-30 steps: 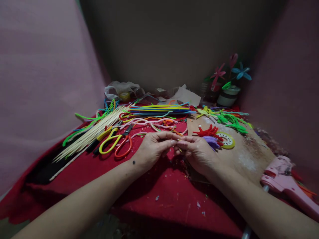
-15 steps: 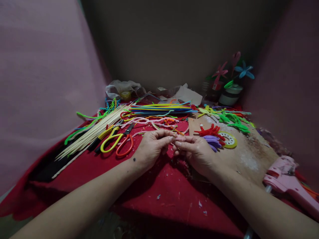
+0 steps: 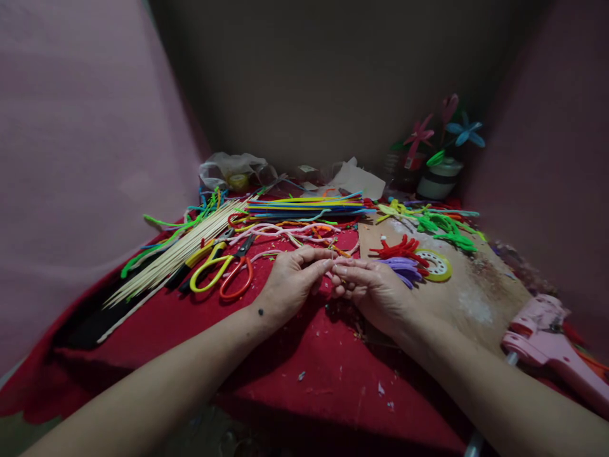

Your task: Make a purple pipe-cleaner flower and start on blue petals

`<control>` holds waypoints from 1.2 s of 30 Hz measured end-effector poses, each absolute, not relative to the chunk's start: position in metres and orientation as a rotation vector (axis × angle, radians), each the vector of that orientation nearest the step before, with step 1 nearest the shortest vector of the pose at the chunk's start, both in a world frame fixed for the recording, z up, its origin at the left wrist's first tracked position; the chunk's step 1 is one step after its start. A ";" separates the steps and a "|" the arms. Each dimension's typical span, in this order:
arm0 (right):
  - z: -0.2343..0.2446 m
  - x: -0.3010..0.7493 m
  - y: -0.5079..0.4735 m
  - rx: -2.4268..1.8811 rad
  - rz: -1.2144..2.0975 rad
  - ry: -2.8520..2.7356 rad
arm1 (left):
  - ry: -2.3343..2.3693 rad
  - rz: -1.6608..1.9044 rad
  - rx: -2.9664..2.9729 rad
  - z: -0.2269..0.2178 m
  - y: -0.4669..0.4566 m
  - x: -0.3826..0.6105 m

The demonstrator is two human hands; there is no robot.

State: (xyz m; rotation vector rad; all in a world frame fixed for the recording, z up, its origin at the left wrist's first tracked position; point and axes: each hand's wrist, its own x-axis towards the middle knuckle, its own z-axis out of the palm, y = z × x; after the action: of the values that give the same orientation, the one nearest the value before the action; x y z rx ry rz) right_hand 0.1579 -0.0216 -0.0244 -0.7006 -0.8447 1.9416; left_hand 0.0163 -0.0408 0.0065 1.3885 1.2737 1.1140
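Note:
Above the red cloth, my left hand (image 3: 292, 276) and my right hand (image 3: 375, 285) meet at the fingertips. Both are closed in a pinch on a short pink pipe cleaner (image 3: 343, 261), which is mostly hidden by the fingers. Left of my left hand lie scissors (image 3: 236, 279) with one yellow and one red handle, beside yellow-and-black pliers (image 3: 200, 257). Close beyond my right hand are a bundle of purple pipe cleaners (image 3: 403, 270), folded red pipe cleaners (image 3: 399, 247) and a yellow-rimmed ring with a holed white face (image 3: 435, 265).
Bamboo skewers (image 3: 178, 251) lie at the left, and straight pipe cleaners (image 3: 309, 206) across the back. Green pipe-cleaner shapes (image 3: 447, 230) rest on a brown board (image 3: 485, 285). A pink glue gun (image 3: 547, 343) is at the right edge. Pipe-cleaner flowers (image 3: 465, 132) stand at the back right.
My right fingers have shifted slightly around the pink piece, and the fingertips remain together. The whole view has moved a little; the things on the table lie as before.

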 end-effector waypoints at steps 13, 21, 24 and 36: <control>-0.027 0.157 -0.021 -0.691 1.934 -0.875 | 1.205 1.047 1.327 0.004 -0.040 0.015; -0.026 0.157 -0.023 -0.725 1.924 -0.802 | 1.368 1.233 1.972 -0.003 -0.040 0.014; -0.026 0.157 -0.023 -0.736 1.913 -0.804 | 1.319 1.251 2.438 -0.011 -0.039 0.011; -0.025 0.158 -0.020 -0.699 1.944 -0.763 | 1.231 1.134 3.113 -0.015 -0.037 0.005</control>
State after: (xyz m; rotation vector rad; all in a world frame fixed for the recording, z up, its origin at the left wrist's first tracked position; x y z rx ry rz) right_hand 0.1577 -0.0204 -0.0251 -0.6989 -0.7634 1.9442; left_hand 0.0048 -0.0371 -0.0145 3.1127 1.2306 1.1345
